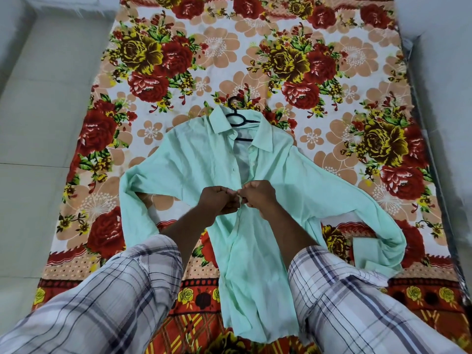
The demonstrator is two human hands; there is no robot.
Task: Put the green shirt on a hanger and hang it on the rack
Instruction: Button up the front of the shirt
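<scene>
Hanger (239, 119) mostly hidden inside green shirt (194, 159); left hand (217, 200), right hand (258, 196) pinch shirt front.

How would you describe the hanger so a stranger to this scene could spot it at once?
Find the floral bedsheet that fills the view, then the green shirt spread flat on its middle. At the shirt's open collar lies the hanger, its hook poking out beyond the collar: thin and black against the bright cloth around it.

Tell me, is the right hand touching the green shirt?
Touching. The head view shows the right hand pinching the front edge of the green shirt at mid-chest.
</scene>
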